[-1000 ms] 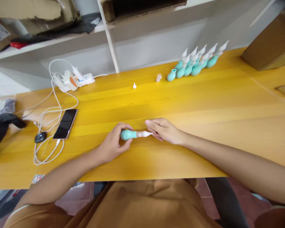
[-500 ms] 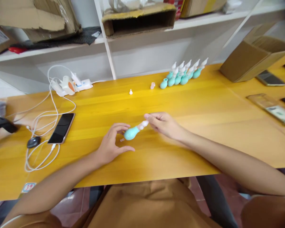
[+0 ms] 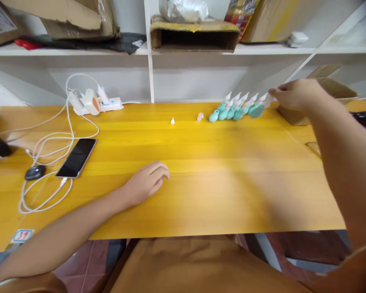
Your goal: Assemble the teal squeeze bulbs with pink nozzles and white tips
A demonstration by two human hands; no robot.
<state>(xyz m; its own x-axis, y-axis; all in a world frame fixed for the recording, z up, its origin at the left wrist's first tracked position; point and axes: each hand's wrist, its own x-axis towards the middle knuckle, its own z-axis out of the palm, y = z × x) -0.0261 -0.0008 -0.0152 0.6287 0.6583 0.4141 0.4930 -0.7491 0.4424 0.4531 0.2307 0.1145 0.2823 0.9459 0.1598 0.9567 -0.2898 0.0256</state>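
Observation:
My right hand (image 3: 293, 91) reaches to the back right and pinches the pale tip of a teal bulb (image 3: 256, 110), at the right end of a group of several teal bulbs with white tips (image 3: 238, 112). At the group's left end, one teal bulb (image 3: 214, 116) has no tip. Left of it lie a clear pinkish piece (image 3: 200, 116) and a small white tip (image 3: 172, 121). My left hand (image 3: 149, 181) rests on the table with its fingers curled together; whether anything is under them is hidden.
A phone (image 3: 77, 158) with white cables and a black round object (image 3: 35, 172) lie at the left, below a power strip (image 3: 111, 103). An open cardboard box (image 3: 294, 116) stands behind my right hand. Shelves with boxes (image 3: 198, 38) run along the back.
My right hand has carried the teal bulb from the table's middle to the group at the back right. My left hand has closed its fingers. The view has shifted.

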